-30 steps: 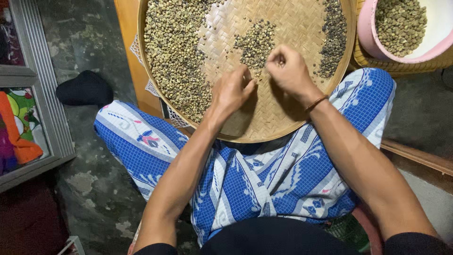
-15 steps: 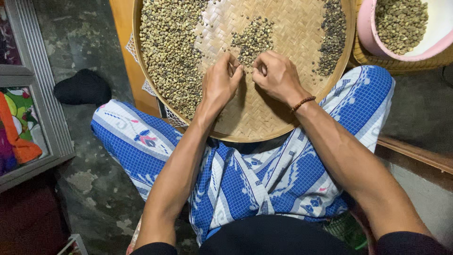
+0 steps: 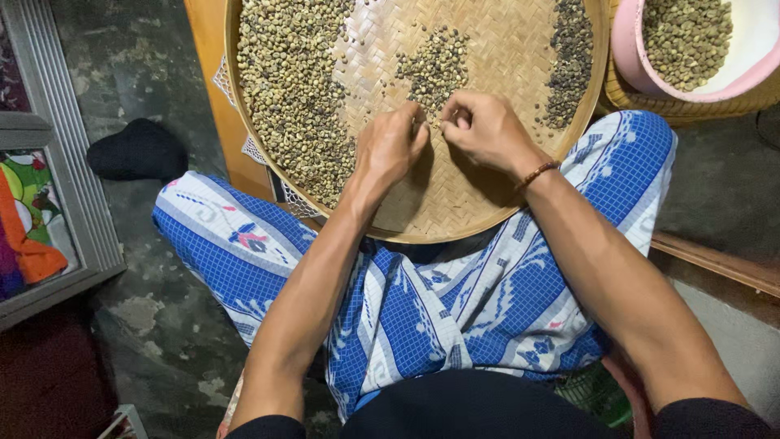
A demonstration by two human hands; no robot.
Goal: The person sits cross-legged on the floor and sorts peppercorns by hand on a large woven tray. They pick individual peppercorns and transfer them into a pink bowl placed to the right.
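Observation:
A round woven bamboo tray point(image 3: 455, 211) rests on my lap, over a blue and white patterned cloth. On it lie a big heap of pale green beans point(image 3: 284, 89) at the left, a small loose patch of beans point(image 3: 435, 65) in the middle, and a strip of darker beans point(image 3: 569, 65) at the right. My left hand point(image 3: 390, 146) and my right hand point(image 3: 483, 130) sit side by side at the near edge of the middle patch, fingers curled and pinching at the beans. Whether either holds a bean is hidden.
A pink bowl point(image 3: 626, 49) with pale beans stands on a second woven tray at the top right. A dark cloth lump point(image 3: 138, 150) lies on the stone floor at the left, beside a grey picture frame point(image 3: 69, 187). A wooden board point(image 3: 207, 89) runs under the tray.
Both hands have moved up the tray from its lower middle to the small middle patch of beans, closing together.

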